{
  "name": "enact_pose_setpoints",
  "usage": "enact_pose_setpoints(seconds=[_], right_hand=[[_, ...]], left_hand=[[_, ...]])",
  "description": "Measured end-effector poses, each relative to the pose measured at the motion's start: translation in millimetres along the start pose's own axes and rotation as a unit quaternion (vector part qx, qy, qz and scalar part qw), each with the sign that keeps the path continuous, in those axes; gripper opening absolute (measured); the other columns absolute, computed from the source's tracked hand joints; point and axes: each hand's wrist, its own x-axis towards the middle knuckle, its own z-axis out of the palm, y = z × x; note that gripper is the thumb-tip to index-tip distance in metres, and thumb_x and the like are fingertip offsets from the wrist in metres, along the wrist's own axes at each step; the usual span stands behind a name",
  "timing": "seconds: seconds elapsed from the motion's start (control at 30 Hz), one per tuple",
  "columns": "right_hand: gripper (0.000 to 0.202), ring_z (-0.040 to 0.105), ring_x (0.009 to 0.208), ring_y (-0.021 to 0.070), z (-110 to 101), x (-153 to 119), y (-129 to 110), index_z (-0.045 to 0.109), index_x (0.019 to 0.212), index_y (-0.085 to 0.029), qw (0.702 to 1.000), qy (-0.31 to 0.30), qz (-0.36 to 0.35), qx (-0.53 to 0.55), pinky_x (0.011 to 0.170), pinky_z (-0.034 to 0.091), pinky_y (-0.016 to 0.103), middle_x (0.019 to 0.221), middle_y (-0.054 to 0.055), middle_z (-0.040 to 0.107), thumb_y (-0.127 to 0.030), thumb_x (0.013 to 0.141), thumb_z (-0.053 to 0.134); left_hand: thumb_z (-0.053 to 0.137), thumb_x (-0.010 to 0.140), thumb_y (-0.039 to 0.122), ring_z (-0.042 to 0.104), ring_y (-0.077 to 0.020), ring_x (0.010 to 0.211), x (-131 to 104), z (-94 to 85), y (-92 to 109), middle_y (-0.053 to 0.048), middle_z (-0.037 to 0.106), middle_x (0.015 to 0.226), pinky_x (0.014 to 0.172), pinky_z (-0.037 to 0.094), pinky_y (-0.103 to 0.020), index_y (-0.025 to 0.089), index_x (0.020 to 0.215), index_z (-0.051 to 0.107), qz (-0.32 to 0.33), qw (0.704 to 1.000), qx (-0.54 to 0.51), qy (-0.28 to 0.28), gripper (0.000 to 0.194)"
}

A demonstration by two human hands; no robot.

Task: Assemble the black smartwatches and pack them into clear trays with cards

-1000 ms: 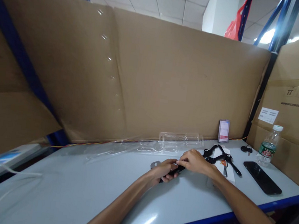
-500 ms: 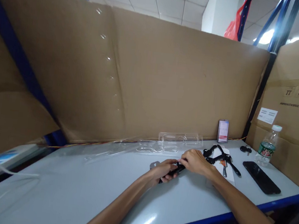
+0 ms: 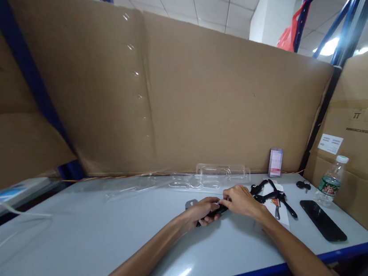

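My left hand (image 3: 202, 210) is wrapped round a dark, elongated black object (image 3: 221, 209), held just above the table. My right hand (image 3: 239, 199) is closed at the object's far right end, its fingers bent over it beside my left fingertips. The fingers cover most of the object, so its kind cannot be made out. A flat grey piece with a hole (image 3: 190, 203) shows just behind my left hand; whether it belongs to the object is unclear. Right of my right hand, black plastic parts with long arms (image 3: 276, 195) lie on white paper (image 3: 284, 218).
Clear plastic blister packaging (image 3: 205, 183) lies along the cardboard wall (image 3: 229, 99). To the right are a black phone (image 3: 323, 221), a water bottle (image 3: 330, 183), small black round items (image 3: 303, 185) and an upright screen (image 3: 275, 162). A white power strip (image 3: 2, 200) lies left on the grey table (image 3: 98, 235).
Both hands keep nearly the same place and hold; the fingers shift slightly on the black object. The whole view moves a little to the right.
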Motion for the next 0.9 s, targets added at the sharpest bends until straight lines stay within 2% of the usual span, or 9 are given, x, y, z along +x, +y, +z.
enact_pose_setpoints(seconds=[0.07,0.17,0.3,0.43,0.57,0.63,0.73,0.83,0.9], right_hand=[[0.023,0.071,0.084,0.0252,1,-1,-2,0.075,0.093,-0.017,1.0,-0.004,-0.006,-0.011,0.066,0.038,0.028,0.088,0.011,0.076,-0.037,0.094,0.062],[0.026,0.071,0.087,0.0288,-1,-3,-8,0.073,0.099,-0.014,0.999,-0.003,-0.012,-0.038,0.071,0.042,0.031,0.095,0.017,0.075,-0.031,0.097,0.054],[0.028,0.071,0.089,0.0297,-2,-5,-18,0.07,0.105,-0.011,0.998,0.007,-0.009,-0.055,0.076,0.044,0.033,0.099,0.019,0.074,-0.022,0.098,0.046],[0.027,0.071,0.088,0.0281,2,-2,-26,0.069,0.107,-0.011,0.997,0.024,0.072,-0.016,0.073,0.043,0.031,0.097,0.018,0.074,-0.022,0.099,0.045],[0.026,0.07,0.086,0.024,9,5,-32,0.069,0.099,-0.015,0.981,0.068,0.165,0.077,0.069,0.039,0.028,0.093,0.014,0.075,-0.023,0.1,0.044],[0.026,0.068,0.081,0.0203,11,8,-30,0.069,0.09,-0.017,0.971,0.099,0.165,0.142,0.068,0.038,0.026,0.088,0.01,0.075,-0.025,0.1,0.046],[0.035,0.064,0.072,0.0159,8,13,-18,0.065,0.076,-0.017,0.945,0.163,0.136,0.249,0.065,0.038,0.023,0.075,0.005,0.071,-0.029,0.102,0.045],[0.039,0.059,0.065,0.014,5,16,-1,0.063,0.075,-0.017,0.917,0.211,0.134,0.311,0.062,0.037,0.022,0.067,0.002,0.065,-0.033,0.103,0.041],[0.04,0.058,0.062,0.0133,7,17,6,0.063,0.077,-0.017,0.913,0.207,0.134,0.325,0.061,0.037,0.022,0.062,0.0,0.061,-0.036,0.104,0.041]], left_hand=[[0.064,0.077,0.037,0.026,-0.0028,0.039,0,2.1,-1,0.006,0.052,0.059,0.042,0.008,-0.019,0.019,0.106,0.053,0.012,1.0,-0.002,0.003,0.036],[0.062,0.079,0.038,0.026,-0.0041,0.039,2,8.5,-4,0.007,0.049,0.056,0.041,0.009,-0.019,0.02,0.103,0.052,0.033,0.999,0.012,0.018,0.032],[0.059,0.082,0.036,0.031,-0.0076,0.041,6,20.1,-8,0.008,0.046,0.053,0.043,0.018,-0.02,0.021,0.1,0.054,0.11,0.989,0.061,0.082,0.024],[0.053,0.087,0.026,0.044,-0.0128,0.051,5,27.9,-11,0.002,0.054,0.059,0.053,0.03,-0.023,0.02,0.093,0.058,0.235,0.94,0.161,0.189,0.01],[0.052,0.088,0.022,0.053,-0.0179,0.062,1,30.1,-12,-0.002,0.063,0.071,0.062,0.034,-0.026,0.022,0.105,0.059,0.275,0.899,0.213,0.267,0.019],[0.055,0.088,0.027,0.053,-0.0179,0.062,1,29.2,-11,-0.001,0.061,0.069,0.062,0.034,-0.025,0.022,0.107,0.058,0.281,0.901,0.18,0.279,0.02],[0.055,0.087,0.041,0.047,-0.0142,0.052,5,25.8,-7,0.004,0.052,0.06,0.054,0.032,-0.023,0.022,0.106,0.052,0.253,0.926,0.067,0.271,0.026],[0.055,0.083,0.052,0.036,-0.0096,0.042,8,22.1,-3,0.009,0.049,0.057,0.044,0.022,-0.02,0.025,0.107,0.044,0.205,0.949,-0.018,0.24,0.038],[0.058,0.079,0.057,0.032,-0.0074,0.038,8,21.2,-3,0.01,0.049,0.058,0.041,0.015,-0.019,0.026,0.106,0.041,0.19,0.957,-0.045,0.214,0.045]])
